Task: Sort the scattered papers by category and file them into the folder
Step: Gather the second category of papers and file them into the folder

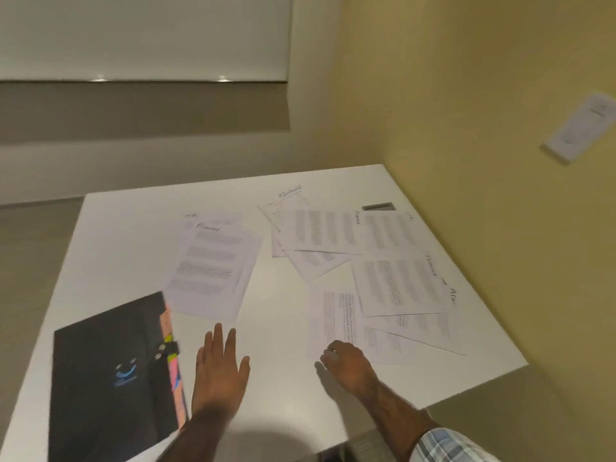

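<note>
Head view: sorting barely begun. Right hand (345, 360) fingers curled at nearest sheet (333, 321) edge, grip unclear; left hand (218, 365) splayed, empty. Next: lift sheet, read heading.

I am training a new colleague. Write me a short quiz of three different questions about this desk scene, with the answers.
1. True or false: the black folder lies closed on the table.
2. Which hand touches a printed sheet: A) left hand, B) right hand, C) both?
3. Fill in: the coloured tabs stick out of the folder's edge nearest the ___ hand.

Key: 1 true; 2 B, its fingertips rest on the nearest sheet; 3 left.
</note>
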`<state>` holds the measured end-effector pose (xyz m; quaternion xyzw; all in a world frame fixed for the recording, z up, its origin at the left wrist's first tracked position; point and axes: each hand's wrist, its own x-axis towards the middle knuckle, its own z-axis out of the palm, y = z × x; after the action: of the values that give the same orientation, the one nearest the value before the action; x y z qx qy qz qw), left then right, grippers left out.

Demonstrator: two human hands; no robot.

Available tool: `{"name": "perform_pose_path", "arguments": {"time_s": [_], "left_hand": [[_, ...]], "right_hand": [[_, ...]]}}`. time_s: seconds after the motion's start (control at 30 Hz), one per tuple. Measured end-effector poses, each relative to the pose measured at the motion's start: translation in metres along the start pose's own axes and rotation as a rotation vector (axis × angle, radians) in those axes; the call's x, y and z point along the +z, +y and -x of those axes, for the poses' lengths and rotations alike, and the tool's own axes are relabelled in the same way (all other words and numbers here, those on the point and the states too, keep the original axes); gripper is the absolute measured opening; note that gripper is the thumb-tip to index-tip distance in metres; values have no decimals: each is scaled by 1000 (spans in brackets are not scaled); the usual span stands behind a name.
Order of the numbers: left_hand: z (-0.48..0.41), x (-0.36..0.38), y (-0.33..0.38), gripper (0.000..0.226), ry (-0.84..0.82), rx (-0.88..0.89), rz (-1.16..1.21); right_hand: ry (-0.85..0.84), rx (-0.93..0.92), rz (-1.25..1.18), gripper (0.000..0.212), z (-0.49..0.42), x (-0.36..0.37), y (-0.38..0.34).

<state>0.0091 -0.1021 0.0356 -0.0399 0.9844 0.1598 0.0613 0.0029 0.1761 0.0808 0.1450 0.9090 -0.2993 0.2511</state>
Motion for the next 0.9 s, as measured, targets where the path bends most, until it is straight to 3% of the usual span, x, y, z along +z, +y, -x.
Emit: {"name": "perform_pose_path", "arguments": {"time_s": [0.13, 0.43, 0.57, 0.67, 0.7, 0.77, 0.9], "left_hand": [[-30, -10, 74, 81, -74, 182, -36], [-96, 33, 257, 100, -401, 466, -191], [-115, 60, 315, 80, -543, 540, -290], [-124, 79, 342, 78, -607, 572, -344], [-126, 84, 348, 78, -630, 581, -364], [-126, 92, 353, 77, -668, 594, -403], [-122, 98, 355, 75, -663, 591, -398]], "right_hand": [[123, 43, 12, 51, -18, -31, 45], [279, 226, -207, 61, -54, -118, 151], [329, 303, -511, 54, -80, -154, 176], [383, 395, -800, 73, -104, -172, 191], [390, 444, -942, 70, -110, -177, 194], [409, 512, -1177, 45, -119, -185, 199], [489, 582, -1343, 50, -139, -187, 208]]}}
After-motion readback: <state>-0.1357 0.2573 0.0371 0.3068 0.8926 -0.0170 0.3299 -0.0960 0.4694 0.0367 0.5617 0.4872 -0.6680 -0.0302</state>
